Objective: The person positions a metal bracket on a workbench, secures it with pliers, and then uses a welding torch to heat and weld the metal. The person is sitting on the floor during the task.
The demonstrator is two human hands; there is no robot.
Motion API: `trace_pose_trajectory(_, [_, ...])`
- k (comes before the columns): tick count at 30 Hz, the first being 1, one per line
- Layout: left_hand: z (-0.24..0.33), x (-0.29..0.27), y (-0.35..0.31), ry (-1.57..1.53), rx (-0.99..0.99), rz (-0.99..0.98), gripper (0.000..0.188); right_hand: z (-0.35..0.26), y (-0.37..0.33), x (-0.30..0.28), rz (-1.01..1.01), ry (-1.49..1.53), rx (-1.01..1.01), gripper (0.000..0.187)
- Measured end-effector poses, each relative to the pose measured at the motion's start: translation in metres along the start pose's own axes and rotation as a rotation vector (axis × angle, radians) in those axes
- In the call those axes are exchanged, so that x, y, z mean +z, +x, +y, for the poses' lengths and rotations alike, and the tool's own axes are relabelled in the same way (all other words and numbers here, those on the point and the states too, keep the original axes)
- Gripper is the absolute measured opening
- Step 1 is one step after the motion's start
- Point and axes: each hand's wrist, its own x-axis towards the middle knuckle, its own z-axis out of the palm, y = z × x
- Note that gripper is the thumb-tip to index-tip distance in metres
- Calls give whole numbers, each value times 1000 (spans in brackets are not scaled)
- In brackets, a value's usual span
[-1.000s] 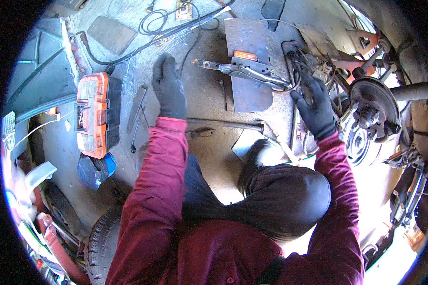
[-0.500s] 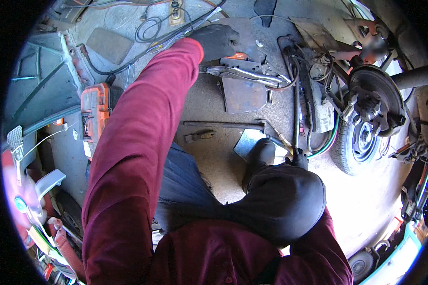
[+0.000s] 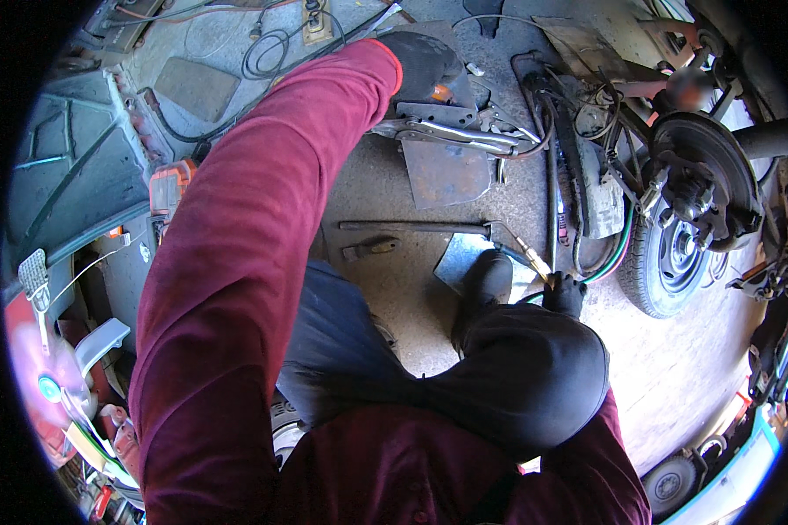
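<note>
Fingers of the gloved right hand [image 3: 566, 295] curl closed around a torch [image 3: 537, 260], a green hose [image 3: 620, 256] arcing rightward from them; the gloved left hand [image 3: 422, 68] bends over an orange piece [image 3: 441, 93], its grip hidden, locking pliers [image 3: 464, 137] just nearside.

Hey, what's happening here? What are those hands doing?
A person is crouching, wearing dark gloves. The right hand holds a brass-coloured torch with hoses beside the bent knee. The left hand reaches out to a small orange piece near the locking pliers, which lie over a metal plate. I can't tell if it's gripping anything.
</note>
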Motion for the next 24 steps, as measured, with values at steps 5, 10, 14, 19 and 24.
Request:
trace_pose_trajectory(5, [-1,3,-5,19,0,91,64,44,-37,-20,103,176,-164,35])
trace_pose_trajectory(10, [-3,6,-4,-9,-65,57,63,62,-81,-69,95,521,-120,40])
trace_pose_trajectory(14, [-10,1,-16,25,-18,211,53,42,-105,-138,165,624,-28,37])
trace_pose_trajectory(19, [-35,-36,-86,-419,-94,539,38,6,-113,-256,204,522,-138,37])
trace_pose_trajectory(24, [19,-17,-200,-1286,263,930,35,-55,-103,-362,308,407,-282,40])
